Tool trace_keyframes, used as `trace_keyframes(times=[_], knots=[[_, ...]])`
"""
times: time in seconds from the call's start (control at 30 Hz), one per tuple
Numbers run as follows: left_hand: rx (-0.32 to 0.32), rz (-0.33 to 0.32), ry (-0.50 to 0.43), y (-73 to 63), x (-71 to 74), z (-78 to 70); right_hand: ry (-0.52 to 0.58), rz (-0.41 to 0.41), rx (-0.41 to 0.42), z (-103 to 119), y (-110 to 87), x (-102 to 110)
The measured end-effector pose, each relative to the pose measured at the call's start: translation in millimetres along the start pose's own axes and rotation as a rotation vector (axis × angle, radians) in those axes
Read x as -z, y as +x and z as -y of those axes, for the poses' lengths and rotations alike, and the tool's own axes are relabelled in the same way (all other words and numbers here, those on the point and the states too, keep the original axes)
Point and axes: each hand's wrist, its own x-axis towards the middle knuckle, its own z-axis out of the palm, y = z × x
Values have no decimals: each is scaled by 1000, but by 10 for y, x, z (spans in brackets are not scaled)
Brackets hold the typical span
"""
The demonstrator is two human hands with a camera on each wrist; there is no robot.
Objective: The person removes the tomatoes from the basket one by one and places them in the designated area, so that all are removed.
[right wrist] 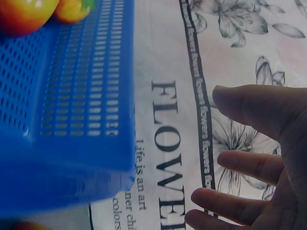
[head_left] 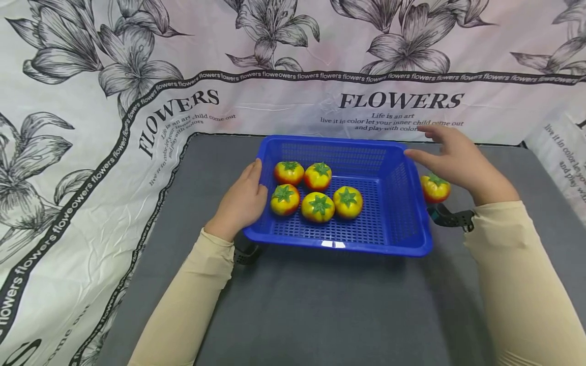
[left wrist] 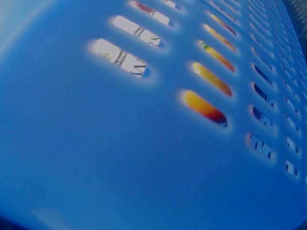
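Note:
A blue plastic basket (head_left: 339,247) with slotted walls holds several yellow-red tomatoes (head_left: 318,207) with green star-shaped tops, grouped toward its left half. Against the basket's left end rests my left hand (head_left: 242,198), its fingers fairly straight along the outside of the rim. The left wrist view is filled by the basket's wall (left wrist: 120,143), with yellow and red showing through its slots. My right hand (head_left: 462,162) is spread above and beyond the basket's right end, holding nothing. Under it, outside the basket, lies one more tomato (head_left: 435,189), partly hidden by the hand.
The basket is over a dark grey table (head_left: 320,310). Behind and at the left hangs a white cloth (head_left: 284,109) printed with flowers and lettering. Dark wrist straps (head_left: 450,217) sit at both wrists.

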Motion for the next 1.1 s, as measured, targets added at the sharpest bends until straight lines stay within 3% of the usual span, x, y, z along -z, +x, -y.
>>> trace_keyframes(times=[0.57,1.1], knots=[[24,6,-3,16,-6,9,18,111,39,329,133,-209],[30,1,-20,20,-11,15,72,141,136,465,248,-474]])
